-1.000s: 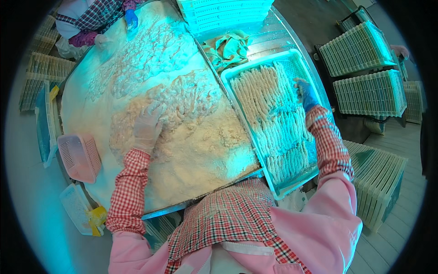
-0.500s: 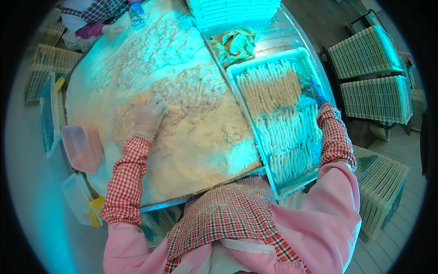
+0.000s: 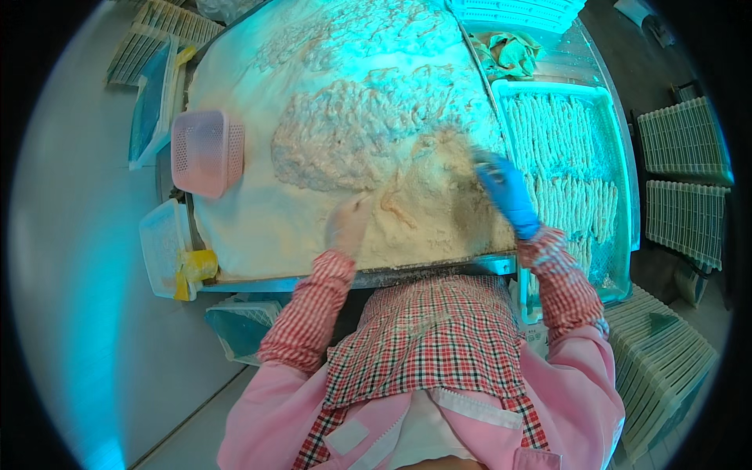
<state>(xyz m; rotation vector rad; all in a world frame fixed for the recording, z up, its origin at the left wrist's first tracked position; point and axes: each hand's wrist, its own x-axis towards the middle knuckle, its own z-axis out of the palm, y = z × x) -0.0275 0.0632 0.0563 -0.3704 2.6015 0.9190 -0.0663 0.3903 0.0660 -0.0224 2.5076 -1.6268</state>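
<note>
Breadcrumbs [image 3: 345,133] cover nearly the whole worktop [image 3: 439,270] in a pale heap, and both hands are sunk in the nearer mound by its front edge. The left hand [image 3: 348,223], crumb-dusted in a light glove, lies flat and loose on the coating, gripping nothing; the right hand [image 3: 505,192], in a blue glove, is curled at the mound's right side, and whether it closes on a piece cannot be told, as crumbs and blur hide the fingers. To the person's right a pale blue tray [image 3: 619,196] holds rows of long coated strips [image 3: 564,164], just beside the crumbs. To coat well, it seems wise to press each piece lightly from both sides, shake off the loose crumbs over the heap, and lay it straight alongside the rows without crowding them. As for containers, a pink perforated basket [image 3: 207,153] sits at the heap's left edge, a clear lidded box [image 3: 160,243] with a yellow clip [image 3: 196,266] lies lower left, and stacked white slatted trays [image 3: 681,141] stand far right. No label is legible.
</note>
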